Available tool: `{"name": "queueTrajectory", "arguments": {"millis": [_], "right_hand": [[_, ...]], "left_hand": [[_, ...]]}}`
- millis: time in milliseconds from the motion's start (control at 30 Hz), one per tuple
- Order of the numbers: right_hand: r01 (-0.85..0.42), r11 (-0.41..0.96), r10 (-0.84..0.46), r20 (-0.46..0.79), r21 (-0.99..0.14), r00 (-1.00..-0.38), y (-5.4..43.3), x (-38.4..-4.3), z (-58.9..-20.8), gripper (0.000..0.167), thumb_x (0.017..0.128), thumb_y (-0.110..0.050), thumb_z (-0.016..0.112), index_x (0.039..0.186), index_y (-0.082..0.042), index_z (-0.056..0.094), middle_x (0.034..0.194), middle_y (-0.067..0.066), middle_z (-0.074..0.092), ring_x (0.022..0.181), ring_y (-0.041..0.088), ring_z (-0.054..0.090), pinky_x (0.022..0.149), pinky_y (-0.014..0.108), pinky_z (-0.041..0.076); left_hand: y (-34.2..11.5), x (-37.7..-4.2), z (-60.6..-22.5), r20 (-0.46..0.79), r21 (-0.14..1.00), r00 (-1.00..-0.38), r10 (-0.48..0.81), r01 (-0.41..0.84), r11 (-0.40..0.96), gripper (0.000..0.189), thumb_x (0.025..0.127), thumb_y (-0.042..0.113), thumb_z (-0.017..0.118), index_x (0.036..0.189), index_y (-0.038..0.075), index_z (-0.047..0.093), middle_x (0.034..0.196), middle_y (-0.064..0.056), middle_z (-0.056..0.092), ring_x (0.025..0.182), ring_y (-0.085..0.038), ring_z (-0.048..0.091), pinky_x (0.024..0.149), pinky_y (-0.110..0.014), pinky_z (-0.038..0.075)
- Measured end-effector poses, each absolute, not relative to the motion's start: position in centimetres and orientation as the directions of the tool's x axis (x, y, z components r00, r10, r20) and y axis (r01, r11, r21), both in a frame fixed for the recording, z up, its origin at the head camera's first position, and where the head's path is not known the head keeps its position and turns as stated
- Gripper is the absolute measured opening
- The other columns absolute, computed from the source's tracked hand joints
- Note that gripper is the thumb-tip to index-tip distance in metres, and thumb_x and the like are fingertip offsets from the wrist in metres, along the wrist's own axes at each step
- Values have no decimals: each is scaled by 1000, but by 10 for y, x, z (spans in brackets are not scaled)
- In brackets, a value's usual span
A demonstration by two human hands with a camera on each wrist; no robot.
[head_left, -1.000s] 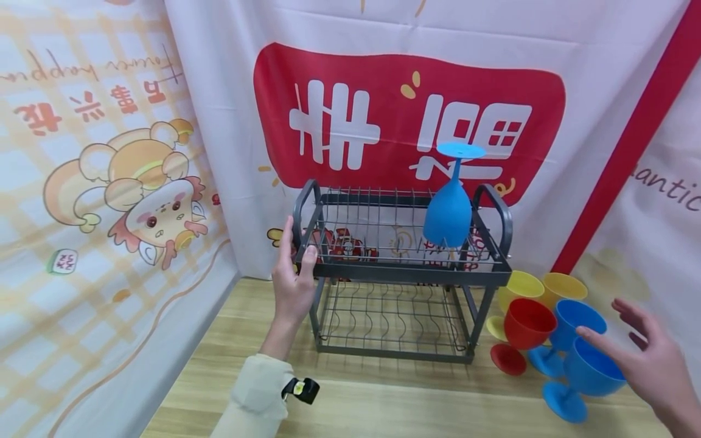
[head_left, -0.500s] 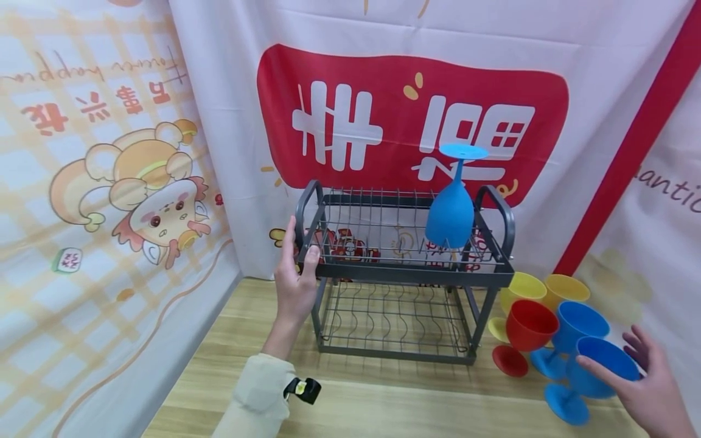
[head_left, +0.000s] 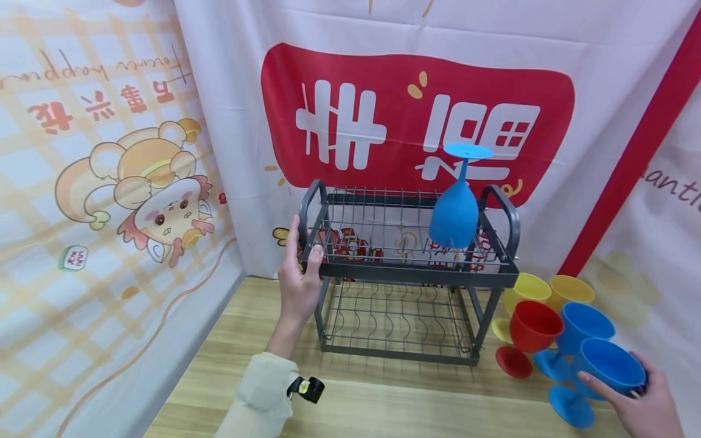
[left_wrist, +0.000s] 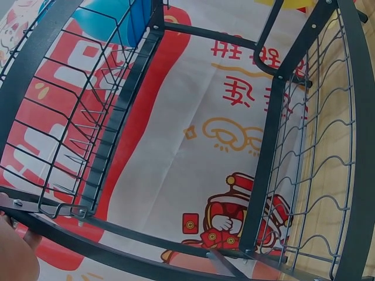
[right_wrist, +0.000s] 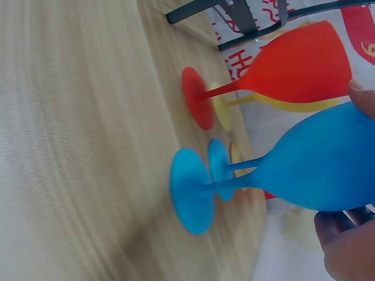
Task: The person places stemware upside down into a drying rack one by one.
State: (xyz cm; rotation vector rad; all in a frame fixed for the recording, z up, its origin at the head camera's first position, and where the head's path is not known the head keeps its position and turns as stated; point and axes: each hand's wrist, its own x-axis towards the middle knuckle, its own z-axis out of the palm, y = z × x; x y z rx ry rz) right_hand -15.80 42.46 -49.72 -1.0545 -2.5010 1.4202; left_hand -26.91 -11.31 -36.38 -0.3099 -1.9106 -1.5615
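Head view | nearest blue goblet (head_left: 613, 365): plain, deep-bowled, thin-stemmed, upright on the table (head_left: 405, 404) | right hand (head_left: 648, 403): thumb and fingers clamped round its bowl | left hand (head_left: 297, 289): gripping the dark rack's (head_left: 411, 275) left corner

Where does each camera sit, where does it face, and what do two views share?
Head: on the head, facing forward and down at the rack and nearest blue goblet; left hand and right hand show.
Left wrist: on that wrist, facing through the rack toward the printed cloth; part of the left hand shows.
Right wrist: on that wrist, facing the nearest blue goblet; part of the right hand shows.
Shared: head and right wrist both show the red goblet.
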Motion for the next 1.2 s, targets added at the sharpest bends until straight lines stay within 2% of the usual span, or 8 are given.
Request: {"name": "queueTrajectory", "arguments": {"millis": [233,433,633,767,967,1067,1200], "right_hand": [[579,334,608,-299,-744,-735,427,-157,-514,139,84,-79,68,164,8,-6,166,43,11,142,62,23,115,78,34],[565,276,637,-292,-777,-713,424,-156,-530,141,80,-82,70,166,4,-2,168,40,15,142,61,27,116,78,32],[536,207,645,-298,-818,-704,420,-155,-534,147,73,-85,73,168,0,0,172,35,10,149,61,25,117,78,30],[517,192,648,-287,-834,-705,418,-153,-529,140,79,-80,71,169,-1,-1,173,34,10,150,61,25,118,77,31],[487,203,671,-241,-850,-701,415,-148,-515,128,88,-71,70,169,-2,0,174,32,10,151,60,25,119,77,30],[454,211,674,-208,-865,-709,412,-148,-506,121,91,-65,71,170,-7,0,175,29,11,151,59,26,120,75,31],[406,222,664,-168,-886,-729,407,-149,-492,113,94,-57,72,172,-15,1,178,23,11,155,56,25,121,73,31]], "left_hand": [[-112,-269,-364,601,795,-769,-217,546,263,66,108,31,56,166,42,28,149,-10,62,114,-23,62,100,-49,56],[-112,-269,-364,601,795,-770,-214,548,259,66,108,30,56,167,41,28,149,-10,62,115,-23,62,100,-49,55],[-112,-269,-364,600,796,-771,-212,549,256,66,108,30,56,167,41,28,150,-10,62,116,-23,62,102,-50,55],[-112,-269,-363,600,796,-771,-213,548,257,66,108,30,56,166,41,28,151,-10,61,117,-24,62,103,-52,55],[-112,-270,-363,598,797,-773,-213,545,260,66,108,30,56,166,42,28,146,-11,64,112,-24,63,98,-50,57],[-112,-270,-363,597,798,-773,-214,545,259,66,108,30,56,166,42,28,144,-11,65,111,-27,63,96,-50,57],[-112,-270,-363,593,800,-775,-218,540,260,66,108,31,56,167,41,28,149,-12,62,117,-28,64,101,-53,56]]}}
